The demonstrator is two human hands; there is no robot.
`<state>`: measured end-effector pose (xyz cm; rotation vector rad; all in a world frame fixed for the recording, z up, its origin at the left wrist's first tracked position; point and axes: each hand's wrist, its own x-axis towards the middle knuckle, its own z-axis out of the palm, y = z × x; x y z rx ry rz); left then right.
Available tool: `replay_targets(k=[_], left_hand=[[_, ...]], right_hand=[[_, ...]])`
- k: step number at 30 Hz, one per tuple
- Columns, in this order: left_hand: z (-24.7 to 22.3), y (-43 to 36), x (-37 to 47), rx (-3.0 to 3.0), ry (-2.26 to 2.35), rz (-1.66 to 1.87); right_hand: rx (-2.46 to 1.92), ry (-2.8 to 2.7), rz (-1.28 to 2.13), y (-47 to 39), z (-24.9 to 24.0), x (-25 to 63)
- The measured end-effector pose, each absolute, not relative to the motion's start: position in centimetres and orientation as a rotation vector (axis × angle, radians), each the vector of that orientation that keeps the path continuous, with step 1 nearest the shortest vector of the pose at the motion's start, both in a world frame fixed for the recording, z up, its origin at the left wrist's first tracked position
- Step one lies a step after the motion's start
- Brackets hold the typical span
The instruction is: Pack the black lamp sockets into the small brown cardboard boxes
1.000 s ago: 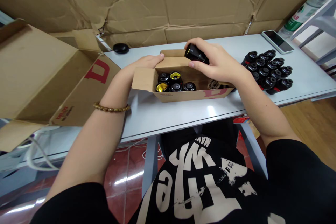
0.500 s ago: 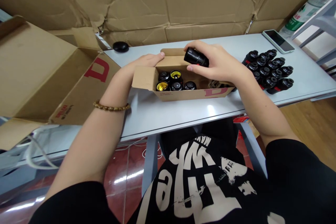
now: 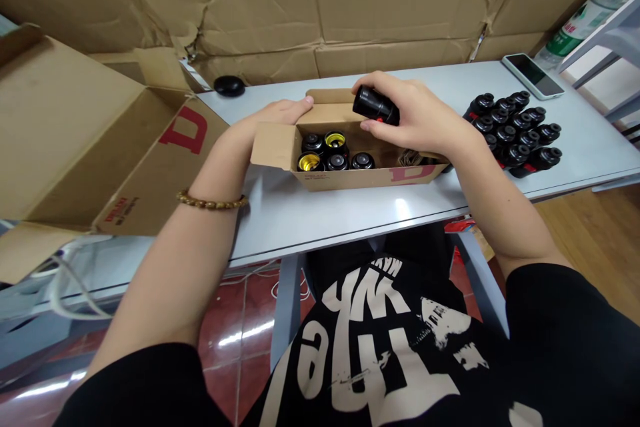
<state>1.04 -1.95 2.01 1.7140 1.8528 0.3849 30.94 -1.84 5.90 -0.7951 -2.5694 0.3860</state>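
Observation:
My right hand [image 3: 420,113] is closed around a black flashlight [image 3: 373,105] with a red button, held tilted above the small cardboard box [image 3: 350,180]. Inside that open box, toward its left end, several black flashlights [image 3: 337,161] stand on end; two show yellow reflectors facing up. My left hand [image 3: 283,111] holds the box at its back left corner, beside the raised flap, with some fingers hidden behind the cardboard. More black flashlights [image 3: 515,130] stand grouped on the table to the right of the box.
A larger open carton [image 3: 170,160] lies at the left of the white table [image 3: 320,227]. Toward the back are a black mouse [image 3: 229,86], a phone [image 3: 533,75] and a plastic bottle [image 3: 573,33]. Cardboard [image 3: 260,13] stands along the back edge.
The flashlight in my right hand has shifted very slightly over the box. My left hand stays at the box corner, and the camera view moves a little.

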Motion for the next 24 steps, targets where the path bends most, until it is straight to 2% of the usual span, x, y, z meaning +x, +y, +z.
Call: replay_targets(k=[24], left_hand=[[2.06,-2.24,0.99,1.725,1.823,0.410]], right_hand=[[-0.824,-2.549,0.339,-1.59,5.57,30.89]])
